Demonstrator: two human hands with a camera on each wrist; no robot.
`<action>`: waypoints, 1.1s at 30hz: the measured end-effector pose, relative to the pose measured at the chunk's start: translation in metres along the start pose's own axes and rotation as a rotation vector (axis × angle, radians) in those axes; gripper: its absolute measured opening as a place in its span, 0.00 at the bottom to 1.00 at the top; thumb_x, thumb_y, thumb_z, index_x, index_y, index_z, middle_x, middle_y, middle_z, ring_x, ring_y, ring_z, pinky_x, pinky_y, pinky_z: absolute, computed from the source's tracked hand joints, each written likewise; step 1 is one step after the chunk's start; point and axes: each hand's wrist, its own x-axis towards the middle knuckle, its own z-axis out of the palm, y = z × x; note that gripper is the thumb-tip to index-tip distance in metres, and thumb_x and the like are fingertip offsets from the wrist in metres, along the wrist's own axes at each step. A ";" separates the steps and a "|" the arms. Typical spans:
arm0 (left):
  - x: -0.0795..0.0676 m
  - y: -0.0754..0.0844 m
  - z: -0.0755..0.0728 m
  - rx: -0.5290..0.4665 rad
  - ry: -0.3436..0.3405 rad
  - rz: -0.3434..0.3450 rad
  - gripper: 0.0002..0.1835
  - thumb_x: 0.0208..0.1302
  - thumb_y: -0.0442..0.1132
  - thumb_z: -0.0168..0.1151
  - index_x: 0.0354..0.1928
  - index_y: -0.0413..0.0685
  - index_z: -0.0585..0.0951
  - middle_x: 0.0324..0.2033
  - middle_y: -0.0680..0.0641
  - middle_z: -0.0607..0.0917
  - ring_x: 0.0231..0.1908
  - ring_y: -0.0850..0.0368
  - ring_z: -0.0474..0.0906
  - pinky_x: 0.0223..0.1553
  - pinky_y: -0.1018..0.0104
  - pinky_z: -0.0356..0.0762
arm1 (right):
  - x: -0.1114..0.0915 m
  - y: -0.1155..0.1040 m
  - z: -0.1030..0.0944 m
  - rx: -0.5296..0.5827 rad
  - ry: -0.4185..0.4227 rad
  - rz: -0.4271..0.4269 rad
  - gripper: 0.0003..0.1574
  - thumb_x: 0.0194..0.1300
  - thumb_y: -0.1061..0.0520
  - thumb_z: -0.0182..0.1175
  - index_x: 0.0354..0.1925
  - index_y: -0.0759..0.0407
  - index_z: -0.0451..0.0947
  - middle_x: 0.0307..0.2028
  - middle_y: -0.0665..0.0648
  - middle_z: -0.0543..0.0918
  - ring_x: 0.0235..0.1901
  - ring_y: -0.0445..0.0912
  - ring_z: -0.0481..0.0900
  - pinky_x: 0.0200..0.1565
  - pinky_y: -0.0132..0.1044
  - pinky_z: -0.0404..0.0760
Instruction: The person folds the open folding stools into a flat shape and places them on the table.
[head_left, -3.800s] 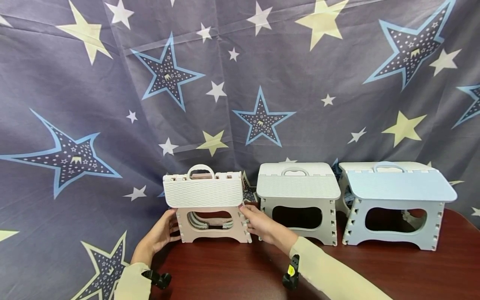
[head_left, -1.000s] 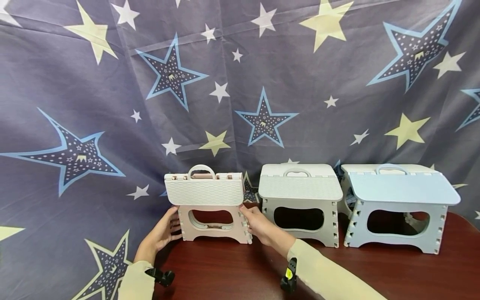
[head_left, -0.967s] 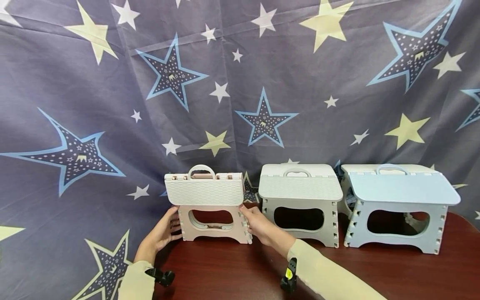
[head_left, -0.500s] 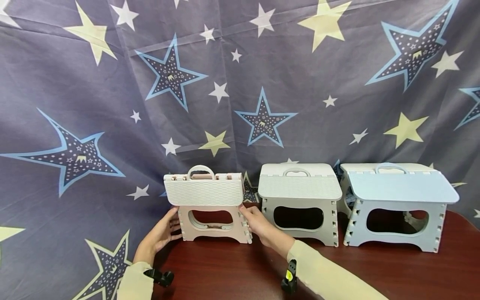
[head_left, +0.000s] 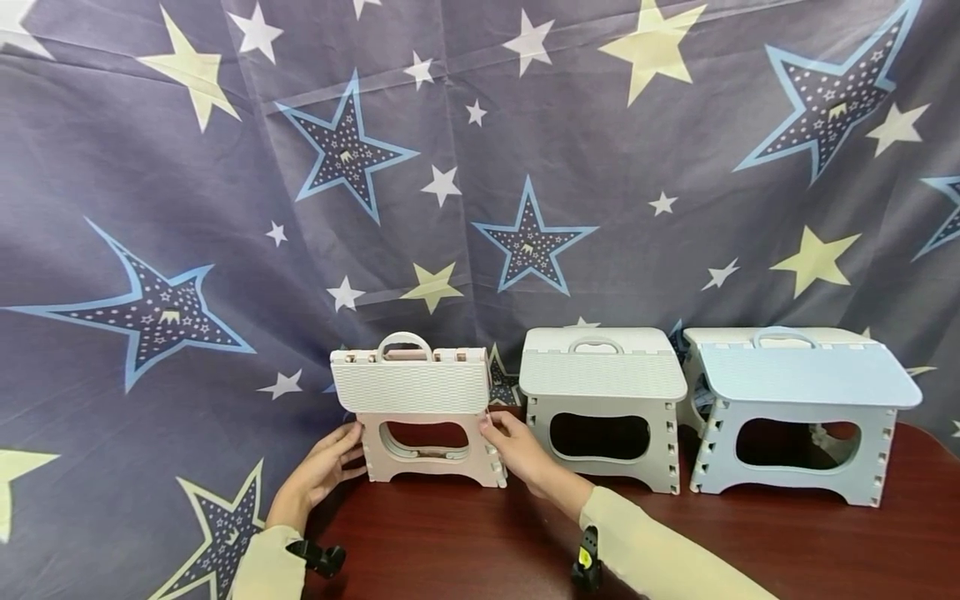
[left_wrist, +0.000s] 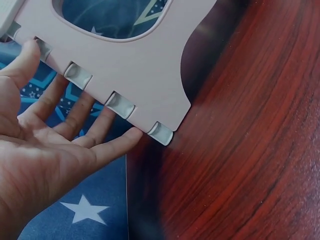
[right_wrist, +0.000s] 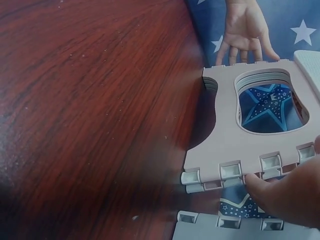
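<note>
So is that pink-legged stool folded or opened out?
Folded: the stool has its seat flap hanging in front and pink leg panels close together.

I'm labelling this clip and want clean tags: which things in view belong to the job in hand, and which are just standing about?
In the job:
- pink-and-white stool, between both hands
- left hand and right hand, touching its sides
- table, supporting it

Apparently just there, untouched:
- grey-green stool
- blue stool
- star-patterned cloth behind
</note>
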 end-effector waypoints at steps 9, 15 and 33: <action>0.003 -0.006 -0.002 0.007 0.011 -0.024 0.37 0.81 0.52 0.48 0.77 0.34 0.52 0.49 0.59 0.81 0.61 0.53 0.74 0.63 0.45 0.74 | 0.001 0.003 -0.001 -0.024 -0.005 0.002 0.24 0.78 0.54 0.55 0.60 0.73 0.73 0.49 0.69 0.84 0.45 0.54 0.83 0.49 0.51 0.84; 0.004 -0.008 -0.003 0.015 0.003 -0.024 0.37 0.81 0.52 0.47 0.78 0.34 0.51 0.50 0.60 0.80 0.65 0.49 0.70 0.64 0.44 0.73 | 0.001 0.005 -0.002 -0.029 -0.008 0.006 0.22 0.78 0.58 0.53 0.59 0.74 0.74 0.50 0.70 0.83 0.46 0.54 0.82 0.50 0.51 0.83; 0.003 -0.006 -0.001 0.011 0.004 -0.034 0.36 0.81 0.49 0.47 0.76 0.30 0.52 0.48 0.60 0.80 0.61 0.54 0.73 0.63 0.44 0.73 | 0.002 0.007 0.000 -0.120 -0.010 0.032 0.24 0.78 0.56 0.53 0.57 0.77 0.75 0.48 0.69 0.84 0.48 0.54 0.82 0.53 0.53 0.82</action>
